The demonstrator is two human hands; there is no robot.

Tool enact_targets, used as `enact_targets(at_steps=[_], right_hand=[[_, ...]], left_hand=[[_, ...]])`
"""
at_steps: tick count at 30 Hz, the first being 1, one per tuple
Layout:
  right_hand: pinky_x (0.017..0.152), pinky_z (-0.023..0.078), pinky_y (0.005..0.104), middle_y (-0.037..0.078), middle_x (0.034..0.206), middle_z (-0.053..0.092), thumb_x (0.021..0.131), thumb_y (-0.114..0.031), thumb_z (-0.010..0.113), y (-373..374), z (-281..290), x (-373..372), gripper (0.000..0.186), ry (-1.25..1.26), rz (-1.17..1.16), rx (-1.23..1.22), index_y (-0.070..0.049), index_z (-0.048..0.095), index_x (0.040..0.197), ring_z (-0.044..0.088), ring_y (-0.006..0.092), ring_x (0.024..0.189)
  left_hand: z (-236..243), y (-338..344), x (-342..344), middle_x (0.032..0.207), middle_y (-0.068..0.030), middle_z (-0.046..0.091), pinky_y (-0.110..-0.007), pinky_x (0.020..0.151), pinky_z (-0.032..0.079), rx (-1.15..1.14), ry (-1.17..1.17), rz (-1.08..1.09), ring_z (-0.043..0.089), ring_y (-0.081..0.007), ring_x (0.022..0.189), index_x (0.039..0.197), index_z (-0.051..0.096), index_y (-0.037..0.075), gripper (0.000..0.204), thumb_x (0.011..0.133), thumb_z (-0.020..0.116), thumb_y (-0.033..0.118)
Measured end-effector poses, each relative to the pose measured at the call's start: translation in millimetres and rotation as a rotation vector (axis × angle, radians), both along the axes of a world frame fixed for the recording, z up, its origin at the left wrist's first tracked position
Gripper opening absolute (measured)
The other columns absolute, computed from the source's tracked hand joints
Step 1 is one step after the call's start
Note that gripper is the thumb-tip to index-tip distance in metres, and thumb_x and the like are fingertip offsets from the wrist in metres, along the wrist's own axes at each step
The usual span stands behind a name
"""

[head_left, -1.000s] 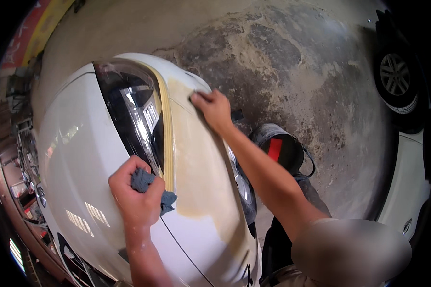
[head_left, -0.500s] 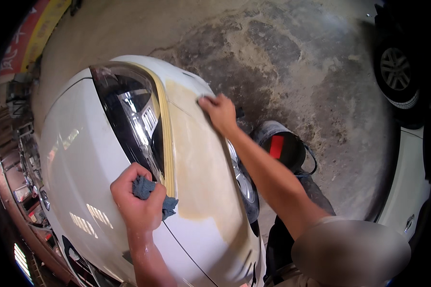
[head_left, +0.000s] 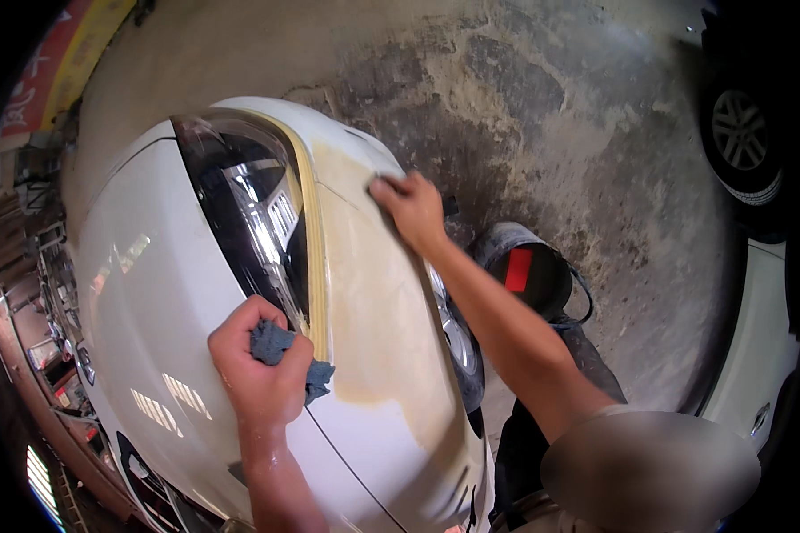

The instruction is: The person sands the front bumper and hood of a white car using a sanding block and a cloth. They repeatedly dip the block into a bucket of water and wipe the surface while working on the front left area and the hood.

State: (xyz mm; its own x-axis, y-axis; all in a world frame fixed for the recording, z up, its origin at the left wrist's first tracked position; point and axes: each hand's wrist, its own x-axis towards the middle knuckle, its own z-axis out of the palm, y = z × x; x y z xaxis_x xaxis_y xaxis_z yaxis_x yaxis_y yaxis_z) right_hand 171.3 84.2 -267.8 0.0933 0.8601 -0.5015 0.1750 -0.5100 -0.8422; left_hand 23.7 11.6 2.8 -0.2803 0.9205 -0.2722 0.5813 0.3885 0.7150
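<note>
Filler sanding on white car fender

Left hand [head_left: 260,366] grips grey cloth [head_left: 286,355]; right hand [head_left: 411,209] lies flat on beige filler patch [head_left: 364,302]. Advise light, even pressure.

white car fender [head_left: 151,293], beige sanded patch [head_left: 373,302], blue-grey rag [head_left: 280,351], black bucket [head_left: 529,271]

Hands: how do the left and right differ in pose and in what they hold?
The left hand is curled into a fist around a blue-grey cloth; the right hand lies flat with fingers spread, and nothing shows in it. The left sits low by the headlight, beside the yellow tape; the right rests higher on the sanded, tan fender. Both are bare and touch the white car.
</note>
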Motion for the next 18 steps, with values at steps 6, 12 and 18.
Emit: enact_targets(at_steps=[6,12,18], right_hand=[[0.09,0.05,0.0375,0.014,0.096,0.068,0.077,-0.049,0.089,-105,95,13,0.064,0.014,0.183,0.393,-0.004,0.079,0.122,0.063,0.0273,0.093],[0.081,0.054,0.0446,0.023,0.095,0.072,0.08,-0.055,0.08,74,18,-28,0.059,-0.045,-0.039,0.339,-0.002,0.081,0.106,0.072,0.039,0.094],[0.08,0.049,0.0438,0.018,0.1,0.072,0.083,-0.048,0.081,-74,118,-24,0.058,-0.119,0.161,0.511,-0.002,0.079,0.119,0.062,0.0356,0.088]], left_hand=[[6,-5,-10,0.065,-0.001,0.042,-0.026,0.059,0.04,0.018,0.057,-0.014,0.04,-0.0082,0.065,0.073,0.048,0.0,0.018,0.066,0.065,-0.002],[0,3,7,0.064,-0.0003,0.041,-0.024,0.058,0.037,0.098,0.048,-0.023,0.039,-0.0064,0.066,0.073,0.048,0.0,0.017,0.067,0.063,-0.003],[16,-5,-6,0.065,0.0016,0.042,-0.024,0.058,0.037,0.107,-0.005,0.079,0.039,-0.0048,0.067,0.072,0.049,0.0,0.017,0.068,0.064,-0.005]])
